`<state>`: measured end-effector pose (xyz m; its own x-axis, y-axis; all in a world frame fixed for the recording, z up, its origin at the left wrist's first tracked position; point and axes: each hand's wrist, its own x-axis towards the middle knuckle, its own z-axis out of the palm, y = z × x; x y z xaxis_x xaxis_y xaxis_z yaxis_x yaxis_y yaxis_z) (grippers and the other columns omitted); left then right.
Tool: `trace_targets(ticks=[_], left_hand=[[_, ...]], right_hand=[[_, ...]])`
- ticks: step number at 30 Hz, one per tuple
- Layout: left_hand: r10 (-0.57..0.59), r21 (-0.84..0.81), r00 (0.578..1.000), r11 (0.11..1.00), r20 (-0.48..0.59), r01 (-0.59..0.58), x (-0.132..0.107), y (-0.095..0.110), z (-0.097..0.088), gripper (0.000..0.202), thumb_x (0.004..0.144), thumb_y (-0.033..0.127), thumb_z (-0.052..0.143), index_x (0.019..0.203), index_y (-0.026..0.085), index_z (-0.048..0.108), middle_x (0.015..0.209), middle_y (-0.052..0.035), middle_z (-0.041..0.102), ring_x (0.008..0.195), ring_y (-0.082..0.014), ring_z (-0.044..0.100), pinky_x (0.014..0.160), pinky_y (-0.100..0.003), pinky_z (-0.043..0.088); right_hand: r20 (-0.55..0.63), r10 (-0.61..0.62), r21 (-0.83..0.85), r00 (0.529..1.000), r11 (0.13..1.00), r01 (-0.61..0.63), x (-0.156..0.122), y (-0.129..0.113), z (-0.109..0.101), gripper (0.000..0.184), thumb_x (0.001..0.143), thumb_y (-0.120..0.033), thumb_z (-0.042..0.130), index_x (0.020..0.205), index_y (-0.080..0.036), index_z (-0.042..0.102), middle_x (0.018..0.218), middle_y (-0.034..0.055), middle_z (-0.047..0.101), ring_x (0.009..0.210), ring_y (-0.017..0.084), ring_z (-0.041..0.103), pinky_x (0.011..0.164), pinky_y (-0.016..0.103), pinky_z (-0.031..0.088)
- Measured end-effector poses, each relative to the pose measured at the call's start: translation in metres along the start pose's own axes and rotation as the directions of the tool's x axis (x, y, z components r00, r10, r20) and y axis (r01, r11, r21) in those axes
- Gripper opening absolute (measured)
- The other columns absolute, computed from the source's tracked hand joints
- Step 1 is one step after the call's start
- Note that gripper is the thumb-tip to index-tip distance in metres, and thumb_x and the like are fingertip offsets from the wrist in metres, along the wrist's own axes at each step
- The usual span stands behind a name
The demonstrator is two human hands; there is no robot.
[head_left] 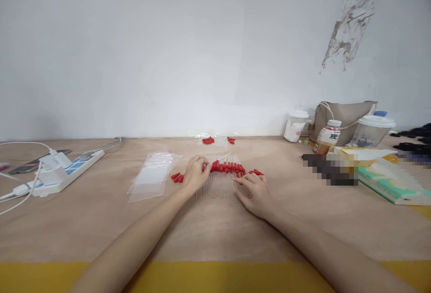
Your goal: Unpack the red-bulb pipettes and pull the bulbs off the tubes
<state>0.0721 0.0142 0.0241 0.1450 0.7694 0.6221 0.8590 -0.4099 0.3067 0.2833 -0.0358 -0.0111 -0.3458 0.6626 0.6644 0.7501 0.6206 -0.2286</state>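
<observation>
Midway across the table lies a row of thin clear tubes with red bulb-like ends (230,167), looking like droppers. My left hand (196,174) is closed at the row's left side, its fingertips pinching a red-ended tube (222,157) whose thin shaft points up and right. At the right edge of the row rests my right hand (255,194), thumb and fingers apart, fingertips close to or touching the tubes. Loose red pieces (177,177) show left of my left hand, and more red pieces (257,172) lie behind my right hand.
Clear plastic bags (151,178) lie left of the row. Bagged red pieces (208,140) sit by the wall. A power strip (67,174) with cables is at left. At right stand a paper cup (295,126), a bottle (327,136), a bag (346,115) and a tissue pack (392,180).
</observation>
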Motion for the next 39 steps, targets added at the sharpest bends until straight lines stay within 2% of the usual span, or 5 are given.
trace_targets(ticks=[4,10,21,27,39], left_hand=[[0.191,-0.099,0.982,0.977,-0.019,-0.191,-0.036,-0.004,-0.028,0.016,0.084,0.026,0.045,0.079,0.018,0.059,0.089,-0.0044,0.058,0.086,-0.0171,0.053,0.077,-0.031,0.04],[0.3,-0.117,0.954,0.947,-0.02,-0.3,-0.066,-0.016,-0.037,0.012,0.083,0.023,0.047,0.085,0.019,0.058,0.091,-0.0047,0.058,0.089,-0.0178,0.053,0.081,-0.034,0.038],[0.378,-0.225,0.923,0.908,0.079,-0.353,-0.07,-0.006,-0.031,0.022,0.083,0.026,0.048,0.103,0.019,0.055,0.098,-0.0074,0.059,0.092,-0.0183,0.052,0.083,-0.034,0.04],[0.437,-0.163,0.892,0.894,0.114,-0.417,-0.071,-0.005,-0.018,0.017,0.086,0.027,0.045,0.087,0.019,0.061,0.074,-0.0031,0.063,0.07,-0.0151,0.051,0.068,-0.03,0.04],[0.465,-0.146,0.863,0.885,0.199,-0.443,-0.076,-0.002,-0.028,0.027,0.088,0.027,0.037,0.077,0.017,0.06,0.068,-0.0048,0.057,0.069,-0.0164,0.047,0.068,-0.031,0.038]], right_hand=[[-0.195,0.03,-0.02,0.98,0.999,-0.034,0.002,0.001,-0.002,0.045,0.077,-0.037,0.051,0.118,-0.018,0.048,0.109,0.0125,0.051,0.097,0.023,0.047,0.082,0.036,0.034],[-0.051,-0.152,-0.047,0.987,0.988,0.15,0.003,-0.003,-0.002,0.028,0.084,-0.031,0.045,0.109,-0.022,0.055,0.095,0.0054,0.063,0.095,0.019,0.049,0.09,0.04,0.023],[0.047,-0.232,-0.01,0.971,0.972,0.233,0.0,-0.016,0.008,0.022,0.086,-0.023,0.04,0.085,-0.02,0.062,0.066,0.001,0.06,0.07,0.013,0.046,0.077,0.034,0.024],[0.072,-0.283,0.032,0.956,0.959,0.281,-0.001,-0.018,0.004,0.023,0.085,-0.022,0.039,0.076,-0.019,0.061,0.061,0.0004,0.056,0.067,0.013,0.042,0.075,0.034,0.023],[0.069,-0.329,0.025,0.942,0.944,0.328,-0.007,-0.016,-0.002,0.023,0.082,-0.021,0.041,0.067,-0.019,0.058,0.052,-0.001,0.051,0.065,0.013,0.04,0.077,0.035,0.023]])
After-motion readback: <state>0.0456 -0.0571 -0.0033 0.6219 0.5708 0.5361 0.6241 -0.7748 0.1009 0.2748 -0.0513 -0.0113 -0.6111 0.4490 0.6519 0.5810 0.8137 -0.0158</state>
